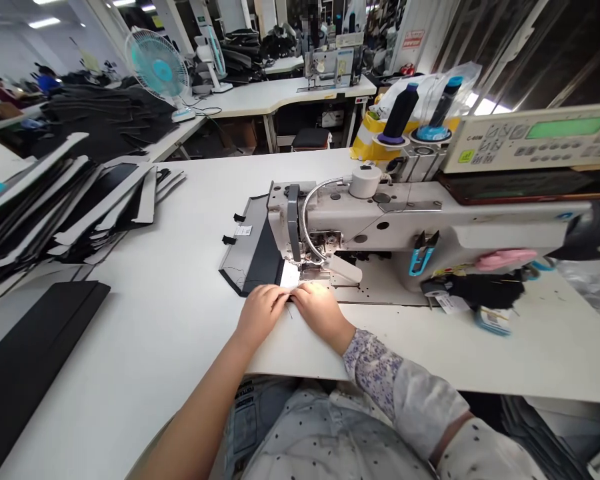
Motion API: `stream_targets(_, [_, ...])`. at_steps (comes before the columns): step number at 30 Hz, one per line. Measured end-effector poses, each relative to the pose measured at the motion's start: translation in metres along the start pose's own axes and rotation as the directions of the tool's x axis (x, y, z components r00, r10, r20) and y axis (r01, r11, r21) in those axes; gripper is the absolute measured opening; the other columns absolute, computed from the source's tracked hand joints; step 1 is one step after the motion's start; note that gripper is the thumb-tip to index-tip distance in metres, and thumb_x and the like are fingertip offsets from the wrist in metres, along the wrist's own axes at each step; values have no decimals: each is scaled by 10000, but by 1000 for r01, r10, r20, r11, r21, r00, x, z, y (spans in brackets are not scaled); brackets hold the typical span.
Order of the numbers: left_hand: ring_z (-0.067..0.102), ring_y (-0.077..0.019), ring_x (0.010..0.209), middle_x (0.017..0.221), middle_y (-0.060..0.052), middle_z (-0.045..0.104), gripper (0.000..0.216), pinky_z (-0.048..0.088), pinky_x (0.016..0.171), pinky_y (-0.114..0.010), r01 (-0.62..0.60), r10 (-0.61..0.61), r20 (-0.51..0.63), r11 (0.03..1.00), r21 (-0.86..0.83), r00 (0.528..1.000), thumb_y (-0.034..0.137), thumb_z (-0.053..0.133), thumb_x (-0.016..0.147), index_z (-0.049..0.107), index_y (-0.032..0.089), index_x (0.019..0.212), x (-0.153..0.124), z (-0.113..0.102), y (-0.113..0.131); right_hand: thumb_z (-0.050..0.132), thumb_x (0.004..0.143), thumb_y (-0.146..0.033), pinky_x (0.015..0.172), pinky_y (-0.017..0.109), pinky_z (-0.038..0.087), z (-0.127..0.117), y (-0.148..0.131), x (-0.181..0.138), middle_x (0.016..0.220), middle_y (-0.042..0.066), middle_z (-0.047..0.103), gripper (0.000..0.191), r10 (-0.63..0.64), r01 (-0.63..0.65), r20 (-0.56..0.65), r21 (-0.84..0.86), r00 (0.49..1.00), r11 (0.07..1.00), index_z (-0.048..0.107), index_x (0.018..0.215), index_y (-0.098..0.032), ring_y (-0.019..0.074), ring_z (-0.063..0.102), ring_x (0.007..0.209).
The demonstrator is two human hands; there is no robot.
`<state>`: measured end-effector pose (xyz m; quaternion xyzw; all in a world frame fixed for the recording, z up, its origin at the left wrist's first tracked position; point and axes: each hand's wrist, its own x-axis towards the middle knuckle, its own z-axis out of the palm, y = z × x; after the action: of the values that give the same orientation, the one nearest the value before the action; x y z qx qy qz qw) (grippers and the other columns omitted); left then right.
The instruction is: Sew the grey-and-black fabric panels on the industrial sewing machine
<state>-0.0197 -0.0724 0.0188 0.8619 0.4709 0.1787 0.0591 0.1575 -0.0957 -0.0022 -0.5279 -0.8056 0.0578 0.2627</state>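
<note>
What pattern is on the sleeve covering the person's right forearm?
White cloth forearm sleeve: small blue-violet flowers, clearest in the head view.

Listed from where I sit in the workroom: ceiling strip lights, a white far wall, and a teal desk fan on a white table. Beyond me, one curved white worktable carrying a second sewing machine, with a black stool and a cardboard box beneath it.

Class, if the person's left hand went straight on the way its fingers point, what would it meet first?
Probably the white strip on the black panel, just past the left hand; the sewing machine's presser foot seems to lie beyond.
</note>
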Motion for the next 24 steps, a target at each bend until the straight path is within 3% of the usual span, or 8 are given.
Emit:
stream_targets(3, [552, -237, 1095, 1178, -90, 616, 279, 421, 966, -393, 45, -47, 11, 995, 91, 999, 330, 445, 944, 594, 200, 1141, 6, -12, -18, 495, 948, -229, 761, 290, 445, 6, 1, 4, 837, 57, 658, 173, 57, -55, -66, 43, 996, 998, 640, 872, -175, 174, 598, 796])
stream_targets(10, [572, -189, 802, 809, -29, 608, 220, 420, 691, -298, 22, -44, 369, 998, 63, 928, 221, 414, 896, 583, 222, 756, -13, -56, -44, 474, 950, -238, 771, 294, 458, 6, 4, 0, 845, 53, 674, 162, 93, -73, -114, 170, 989, 983, 618, 900, -181, 178, 615, 819])
stream_targets(12, [559, -185, 726, 734, -24, 587, 238, 387, 627, -289, 68, -122, 457, 989, 133, 881, 176, 420, 857, 552, 221, 664, -29, -76, -53, 466, 955, -247, 777, 296, 456, 6, 4, 0, 858, 56, 680, 177, 90, -66, -121, 192, 989, 979, 619, 896, -184, 178, 617, 818])
stream_targets(15, [494, -172, 556, 589, -14, 514, 288, 335, 544, -290, 144, -317, 600, 937, 318, 735, 200, 461, 828, 493, 215, 542, -47, -99, -59, 464, 957, -256, 737, 285, 449, 6, 4, 0, 825, 51, 675, 181, 130, -99, -128, 218, 983, 971, 621, 903, -184, 173, 611, 779])
stream_targets(16, [487, -171, 538, 572, -15, 506, 313, 338, 540, -292, 148, -341, 612, 927, 343, 714, 230, 467, 838, 493, 213, 526, -49, -101, -57, 470, 955, -255, 724, 281, 445, 6, 4, 0, 811, 46, 672, 173, 145, -114, -129, 223, 981, 968, 620, 909, -184, 172, 608, 767])
stream_targets(18, [535, -182, 610, 638, -28, 557, 328, 392, 591, -299, 131, -277, 542, 948, 292, 794, 287, 442, 882, 560, 216, 584, -43, -93, -45, 488, 947, -244, 722, 279, 441, 7, 5, -1, 806, 40, 672, 150, 148, -118, -126, 220, 981, 968, 619, 913, -180, 174, 607, 773])
stream_targets(21, [588, -203, 912, 953, -61, 632, 288, 457, 822, -333, 28, -51, 217, 994, 108, 975, 286, 371, 944, 651, 223, 942, -19, -56, -21, 498, 945, -228, 745, 287, 442, 8, 4, -4, 827, 43, 679, 143, 91, -72, -104, 173, 990, 982, 628, 925, -171, 181, 609, 798])
stream_targets(24, [560, -208, 1055, 1131, -75, 607, 271, 441, 950, -371, -84, 85, 69, 996, -11, 994, 278, 416, 945, 596, 221, 1139, 2, -19, -6, 491, 954, -224, 748, 285, 440, 8, 3, -7, 797, 42, 673, 158, 45, -39, -59, 102, 997, 994, 638, 934, -170, 173, 605, 771])
